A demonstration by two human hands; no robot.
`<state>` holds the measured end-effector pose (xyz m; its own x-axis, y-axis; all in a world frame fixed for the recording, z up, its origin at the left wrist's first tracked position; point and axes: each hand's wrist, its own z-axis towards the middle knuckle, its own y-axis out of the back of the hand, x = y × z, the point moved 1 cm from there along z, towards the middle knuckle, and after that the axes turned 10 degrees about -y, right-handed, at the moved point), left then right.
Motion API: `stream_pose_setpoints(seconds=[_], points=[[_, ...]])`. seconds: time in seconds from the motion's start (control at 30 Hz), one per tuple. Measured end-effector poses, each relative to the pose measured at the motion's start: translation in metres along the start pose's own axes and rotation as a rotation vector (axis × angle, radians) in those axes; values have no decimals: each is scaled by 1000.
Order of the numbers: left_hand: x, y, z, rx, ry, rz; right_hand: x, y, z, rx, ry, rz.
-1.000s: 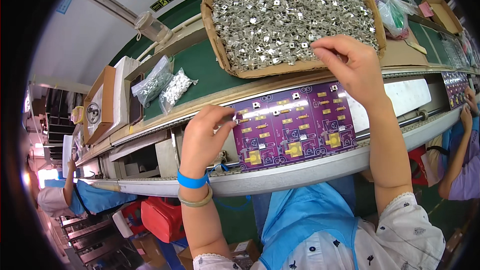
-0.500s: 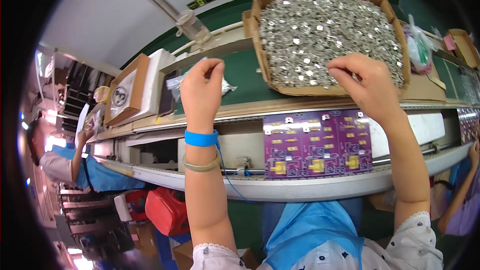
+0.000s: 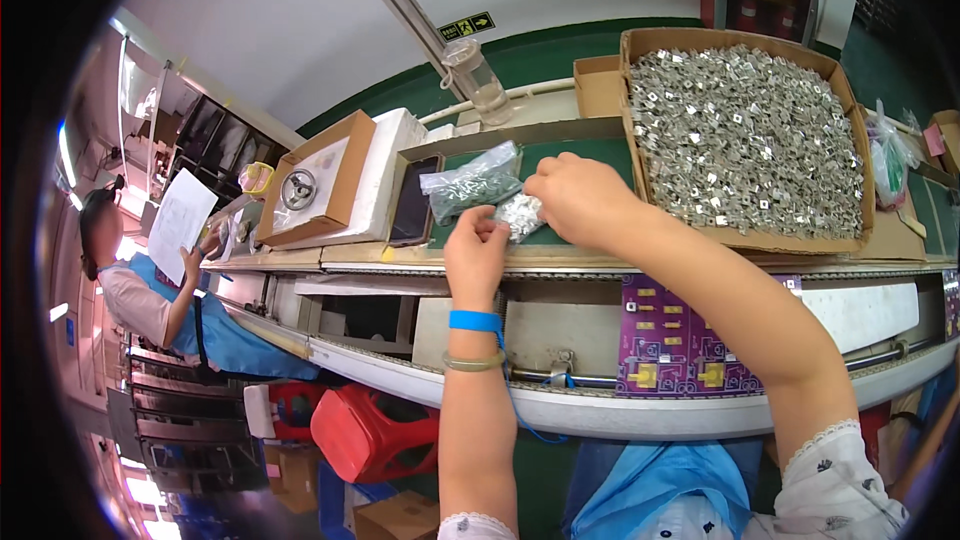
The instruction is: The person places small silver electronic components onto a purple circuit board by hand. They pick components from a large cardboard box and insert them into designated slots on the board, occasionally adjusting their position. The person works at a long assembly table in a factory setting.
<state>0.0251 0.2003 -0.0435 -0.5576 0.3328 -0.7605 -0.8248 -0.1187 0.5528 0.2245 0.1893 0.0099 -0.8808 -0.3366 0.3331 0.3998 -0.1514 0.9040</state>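
Observation:
A small heap of white parts [image 3: 520, 214] lies on the green bench surface beside a clear plastic bag [image 3: 475, 185] of dark green pieces. Over the heap's right side, my right hand [image 3: 585, 202] is closed, its fingertips down at the white parts; what they grip is hidden. At the heap's near left edge is my left hand [image 3: 476, 252], with thumb and fingers curled together; anything in them is too small to make out. A blue band [image 3: 476, 321] with a cord circles my left wrist. The purple circuit board [image 3: 680, 345], bearing yellow components, sits on the rail, partly behind my right forearm.
A large cardboard box [image 3: 634, 155] full of small metal pieces stands at the right. Left of the heap are a dark flat tray [image 3: 412, 202], a white foam block [image 3: 392, 155] and an open carton [image 3: 345, 185]. A person [image 3: 150, 290] holding paper is at the far left.
Both hands have come together at the white parts; my right hand has left the metal pieces' box and crossed leftward. The view has swung left, shifting the bench contents rightward in the picture.

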Motion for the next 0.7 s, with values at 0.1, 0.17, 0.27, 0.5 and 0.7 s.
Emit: stream_pose_setpoints(seconds=[0.1, 0.17, 0.27, 0.5, 0.7], points=[[-7, 2, -5, -13, 61, -107, 14, -26, 19, 160, -51, -97], [-7, 3, -7, -61, 73, -260, 16, -37, 23, 122, -38, -63], [-10, 2, -8, -70, 23, -469, 19, -41, 21, 47, -9, -16], [-41, 8, -7, -236, -214, -878, 4, -9, 3, -241, -13, 593], [-15, 12, -2, -298, -35, -959, -15, 78, -44, -83, -367, 1446]])
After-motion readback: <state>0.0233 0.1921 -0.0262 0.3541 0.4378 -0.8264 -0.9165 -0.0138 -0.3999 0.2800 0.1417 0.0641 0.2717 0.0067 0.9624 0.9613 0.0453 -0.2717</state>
